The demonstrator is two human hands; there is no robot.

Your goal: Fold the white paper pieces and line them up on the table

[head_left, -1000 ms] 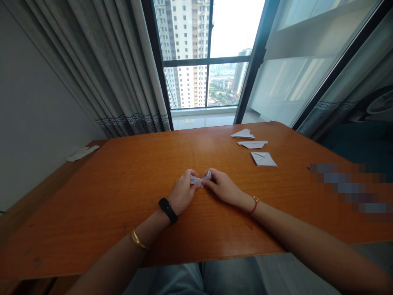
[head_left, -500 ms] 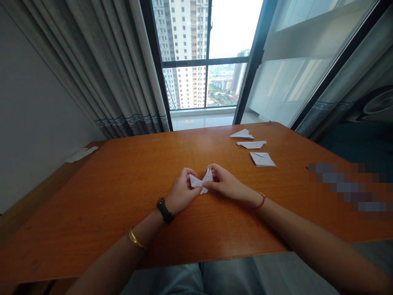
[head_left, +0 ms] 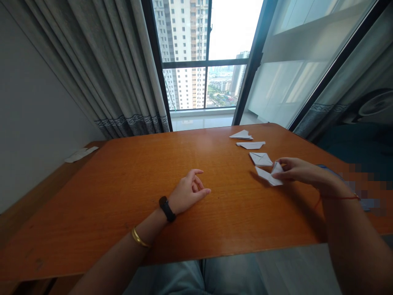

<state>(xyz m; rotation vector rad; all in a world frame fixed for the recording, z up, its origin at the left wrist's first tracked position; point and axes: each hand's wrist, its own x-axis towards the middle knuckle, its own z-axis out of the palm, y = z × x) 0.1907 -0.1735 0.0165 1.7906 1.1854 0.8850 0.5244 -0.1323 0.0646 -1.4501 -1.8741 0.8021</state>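
Observation:
My right hand (head_left: 297, 169) pinches a small white folded paper piece (head_left: 270, 175) just above the wooden table (head_left: 123, 196), at the right, in line with three other folded white paper pieces: a flat square one (head_left: 260, 158), a pointed one (head_left: 250, 144) and a far one (head_left: 241, 135). My left hand (head_left: 188, 195) rests on the table near the middle, holding nothing, its fingers loosely curled and apart. A black band and a gold bangle are on my left wrist. A red string circles my right wrist.
A white slip of paper (head_left: 80, 154) lies on a lower ledge at the left. Grey curtains (head_left: 116, 69) and a tall window (head_left: 202, 57) stand behind the table. A blurred patch (head_left: 365, 184) covers the table's right end. A fan (head_left: 376, 107) shows at the far right.
Both hands held the folded paper at the table's middle. My left hand let go and stayed there; my right hand carried the paper to the right, near the row of folded pieces.

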